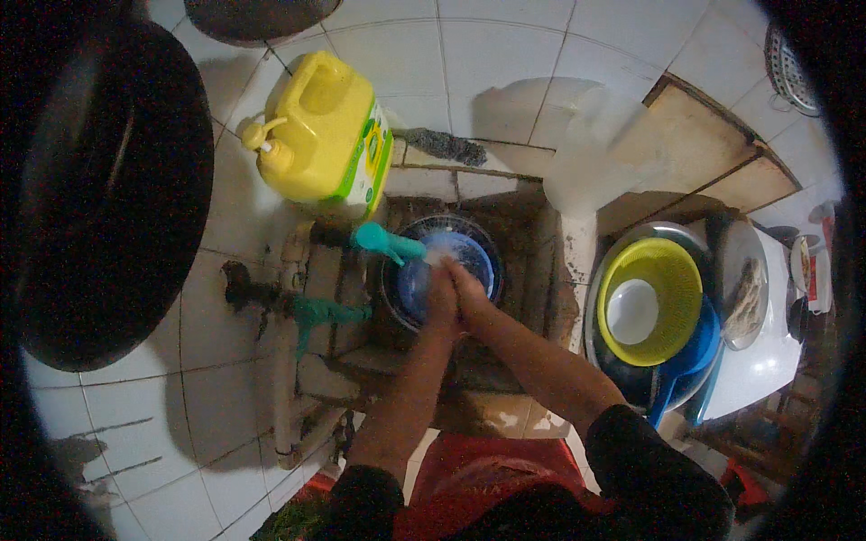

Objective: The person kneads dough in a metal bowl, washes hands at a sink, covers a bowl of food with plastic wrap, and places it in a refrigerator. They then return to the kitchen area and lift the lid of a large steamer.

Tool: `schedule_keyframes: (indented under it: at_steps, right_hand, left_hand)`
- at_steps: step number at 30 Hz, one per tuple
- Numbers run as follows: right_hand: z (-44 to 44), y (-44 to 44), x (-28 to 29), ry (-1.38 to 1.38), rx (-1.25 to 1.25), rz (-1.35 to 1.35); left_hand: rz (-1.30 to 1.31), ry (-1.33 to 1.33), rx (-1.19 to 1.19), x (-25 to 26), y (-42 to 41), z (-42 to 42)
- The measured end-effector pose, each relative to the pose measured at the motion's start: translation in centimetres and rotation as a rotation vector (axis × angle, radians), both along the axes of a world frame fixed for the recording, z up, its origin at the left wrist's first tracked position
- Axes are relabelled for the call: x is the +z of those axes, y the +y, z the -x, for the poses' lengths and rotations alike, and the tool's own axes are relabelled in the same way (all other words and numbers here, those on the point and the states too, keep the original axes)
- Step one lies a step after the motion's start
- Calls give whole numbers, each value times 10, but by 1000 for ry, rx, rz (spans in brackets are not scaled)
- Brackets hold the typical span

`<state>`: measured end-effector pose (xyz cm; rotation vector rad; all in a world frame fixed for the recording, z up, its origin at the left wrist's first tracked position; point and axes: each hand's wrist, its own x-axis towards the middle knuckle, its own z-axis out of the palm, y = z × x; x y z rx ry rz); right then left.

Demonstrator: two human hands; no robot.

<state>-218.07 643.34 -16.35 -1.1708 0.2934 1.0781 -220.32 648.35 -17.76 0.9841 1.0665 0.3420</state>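
Observation:
My left hand (442, 294) and my right hand (471, 289) are pressed together under running water at the mouth of a turquoise tap (389, 242). Both are blurred, and whether something small lies between the palms cannot be told. Below them a blue plastic basin (482, 253) stands inside a larger round vessel (500, 270) in a dark, worn sink (528, 237). Water splashes around the fingers. A second green tap (328, 312) sits to the left of my hands, over the sink's edge.
A large yellow jug with a pump (325, 128) stands behind the taps. To the right, a metal basin (595, 304) holds a yellow-green colander (680, 304), a white bowl (632, 312) and a blue strainer or scoop (703, 345). A dark pan (122, 196) hangs at left; pipes (287, 392) run below.

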Motion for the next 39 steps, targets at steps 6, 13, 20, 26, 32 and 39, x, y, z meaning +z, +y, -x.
schedule_keyframes:
  at_steps: [6, 13, 20, 26, 32, 39]
  right_hand:
    - [27, -5, -43, -454, -53, -223]
    - [49, 81, -143, -97, -1125, -1273]
    - [-31, 21, -53, -1273, 654, 566]
    - [-1, 13, -9, -1377, 833, 574]
    - [6, 14, -30, -1106, 513, 95]
    - [28, 10, -57, -507, 74, -224]
  left_hand:
    - [370, -334, -373, -51, 57, 16]
    - [724, -398, -320, -52, 42, 32]
    - [557, -264, 111, -26, 26, 7]
    - [227, -34, -131, -56, 45, 14]
    - [509, -592, 123, -120, 40, 23]
    - [417, -209, 24, -21, 41, 5]
